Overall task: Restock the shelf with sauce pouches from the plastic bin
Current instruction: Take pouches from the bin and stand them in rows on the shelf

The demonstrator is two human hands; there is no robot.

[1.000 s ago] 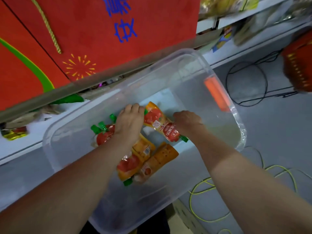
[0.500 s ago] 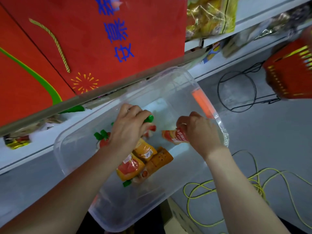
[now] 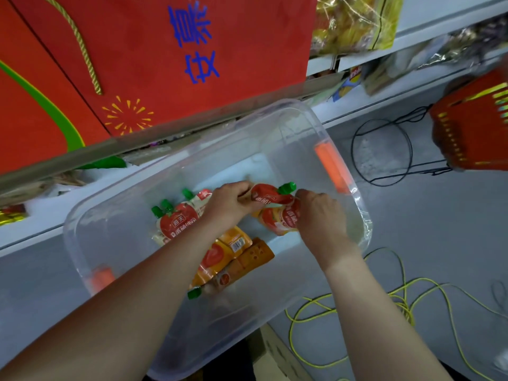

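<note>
Low in the clear plastic bin (image 3: 220, 325), loose tomato-red and orange pouches with green caps (image 3: 177, 222) lie on its bottom, left of centre. The left hand (image 3: 231, 204) has its grip curled tight round the base of a red sauce pouch with a green screw cap (image 3: 270, 196). This pouch lies crosswise and juts rightward from the grip, cap pointing right and slightly up. Just beneath it, the right hand (image 3: 321, 215) grips an orange-and-red pouch (image 3: 280, 222), which extends leftward from its fingers.
</note>
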